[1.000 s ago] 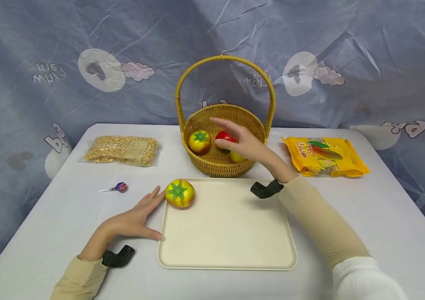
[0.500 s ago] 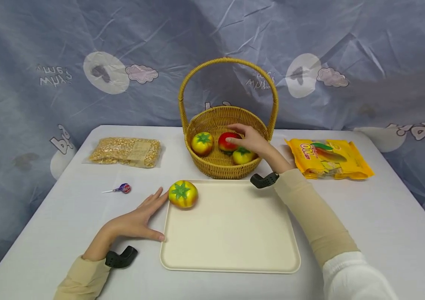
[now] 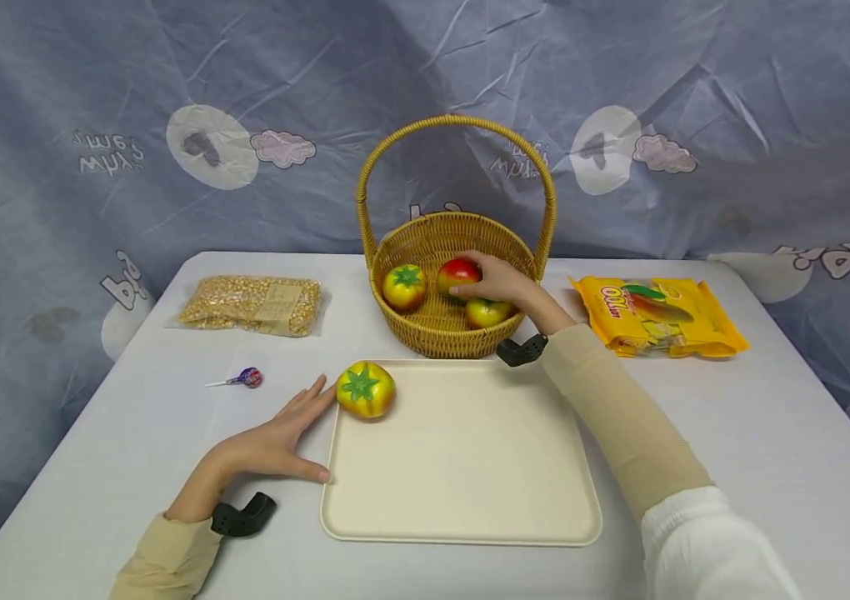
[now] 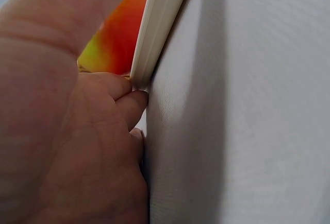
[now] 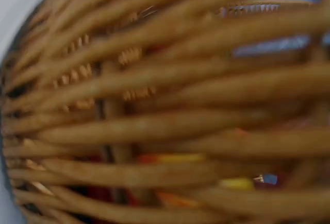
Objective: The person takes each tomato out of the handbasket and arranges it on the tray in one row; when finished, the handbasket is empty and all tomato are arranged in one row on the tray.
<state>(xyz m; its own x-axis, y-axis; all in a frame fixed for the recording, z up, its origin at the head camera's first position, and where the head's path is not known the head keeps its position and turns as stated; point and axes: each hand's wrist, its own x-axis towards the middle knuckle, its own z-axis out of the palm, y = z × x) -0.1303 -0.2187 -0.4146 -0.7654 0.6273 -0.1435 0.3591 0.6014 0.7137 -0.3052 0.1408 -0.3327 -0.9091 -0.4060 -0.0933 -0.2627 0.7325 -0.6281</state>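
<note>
In the head view my right hand [image 3: 496, 279] reaches into the wicker basket [image 3: 440, 343] and grips a red fruit [image 3: 457, 275] with a yellowish side, thumb in front and fingers behind. Two yellow fruits with green star-shaped tops, one on the left [image 3: 404, 288] and one below my hand [image 3: 487, 313], lie in the basket. My left hand [image 3: 267, 444] lies spread at the left edge of the cream tray [image 3: 462, 458], its thumb and fingertips at the rim. Another green-topped yellow fruit [image 3: 366, 390] sits on the tray's far left corner. Basket weave [image 5: 165, 131] fills the right wrist view.
A bag of corn kernels [image 3: 248, 305] lies at the back left, with a lollipop [image 3: 248, 377] in front of it. On the right is a yellow snack package [image 3: 657, 317]. The basket's tall handle [image 3: 455, 120] arches above my right hand.
My right hand has come down into the basket and taken hold of the red fruit, which has tilted to show more yellow. The left hand keeps its place at the tray.
</note>
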